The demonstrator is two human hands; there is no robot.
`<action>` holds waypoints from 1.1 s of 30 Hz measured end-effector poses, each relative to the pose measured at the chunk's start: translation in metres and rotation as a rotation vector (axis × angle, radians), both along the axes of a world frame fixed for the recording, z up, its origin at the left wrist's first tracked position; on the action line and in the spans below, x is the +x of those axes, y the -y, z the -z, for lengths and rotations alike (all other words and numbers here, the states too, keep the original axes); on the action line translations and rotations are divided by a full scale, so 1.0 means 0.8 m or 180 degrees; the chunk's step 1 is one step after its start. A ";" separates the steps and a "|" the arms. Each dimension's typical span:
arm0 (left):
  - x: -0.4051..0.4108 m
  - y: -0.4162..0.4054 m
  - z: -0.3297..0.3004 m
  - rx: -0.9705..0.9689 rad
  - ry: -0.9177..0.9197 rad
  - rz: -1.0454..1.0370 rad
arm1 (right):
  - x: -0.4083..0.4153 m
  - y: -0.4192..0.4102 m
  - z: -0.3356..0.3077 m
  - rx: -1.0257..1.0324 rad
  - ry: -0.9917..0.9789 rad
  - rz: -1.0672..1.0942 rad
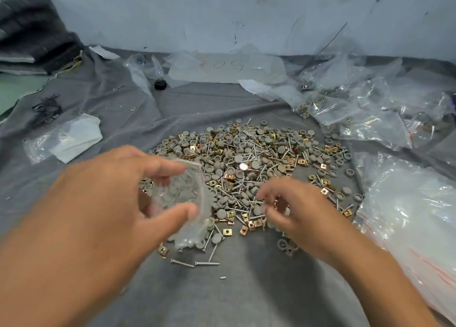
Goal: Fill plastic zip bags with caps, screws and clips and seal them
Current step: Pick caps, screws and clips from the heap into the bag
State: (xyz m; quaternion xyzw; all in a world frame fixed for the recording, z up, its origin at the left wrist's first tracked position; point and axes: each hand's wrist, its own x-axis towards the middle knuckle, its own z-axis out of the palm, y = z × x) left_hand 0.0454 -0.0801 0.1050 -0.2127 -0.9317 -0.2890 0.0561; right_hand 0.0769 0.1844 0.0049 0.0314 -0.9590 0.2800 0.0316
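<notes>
Only writing I can spot is faint red marker on the big clear plastic sheet (227,67) lying flat by the wall. Looks like "S0S" or "505", can't say which.

Left hand (118,195) grips one small clear zip bag (182,198), thumb below and fingers curled over the top, mouth facing right; it's blurry, but a few grey caps show inside. It hangs right over the near-left edge of the pile of hardware (256,168). Right hand (288,208) is low over the near side of the pile with fingers curled in, pinching something small and coppery, probably a clip, but it's too blurred to be sure.

The pile is way too many to count: round grey plastic caps, long silver screws, square brass-and-copper-coloured metal clips, plus one shiny silver disc (243,166) in the middle. Two screws (195,263) lie loose at the near edge.

All of it sits on a wrinkled grey cloth (222,297). A heap of crinkly filled bags (370,104) at far right, a stack of empty red-striped zip bags (414,215) at near right, one small black block (160,84) at the back.
</notes>
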 end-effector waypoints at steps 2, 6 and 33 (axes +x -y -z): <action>-0.008 0.001 0.005 0.0096 -0.0199 -0.0160 | 0.002 0.005 0.013 0.0437 0.0496 -0.0241; -0.016 -0.002 0.010 0.0051 -0.0242 -0.0488 | 0.002 0.023 0.026 0.0868 0.0385 -0.0251; -0.035 -0.071 0.114 0.0070 0.0197 0.0429 | 0.005 0.032 0.034 0.0790 0.0151 -0.0730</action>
